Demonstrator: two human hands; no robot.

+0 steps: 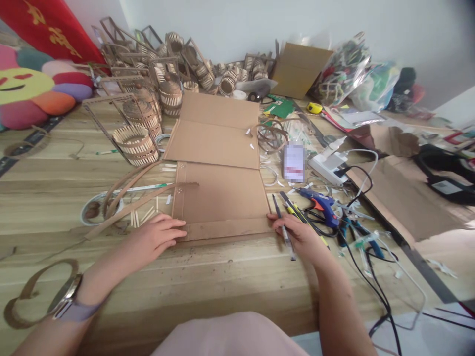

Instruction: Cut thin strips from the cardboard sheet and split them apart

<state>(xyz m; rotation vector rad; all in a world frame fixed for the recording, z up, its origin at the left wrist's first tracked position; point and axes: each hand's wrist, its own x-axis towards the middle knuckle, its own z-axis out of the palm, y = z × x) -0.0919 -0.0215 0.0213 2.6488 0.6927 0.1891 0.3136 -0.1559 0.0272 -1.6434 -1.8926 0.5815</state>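
Observation:
My left hand (158, 237) lies open, its fingertips flat on the lower left corner of a folded sheet of cardboard (222, 193). Between the fingers of my right hand (299, 237) is a pen (285, 235), slanting with its dark tip away from me. The fingertips of that hand touch the cardboard's lower right corner. A second cardboard panel (215, 141) rests over the sheet's far part. Just right of the pen lie a black-and-yellow utility knife (291, 205) and a blue glue gun (321, 205).
Small slatted wooden buckets (135, 143) crowd the back left. Brown curved strips (129, 210) and short sticks (146, 215) lie left of the cardboard. To the right are a phone (294, 162), a white power strip (328, 168), pliers (365, 237) and loose cables (386, 301).

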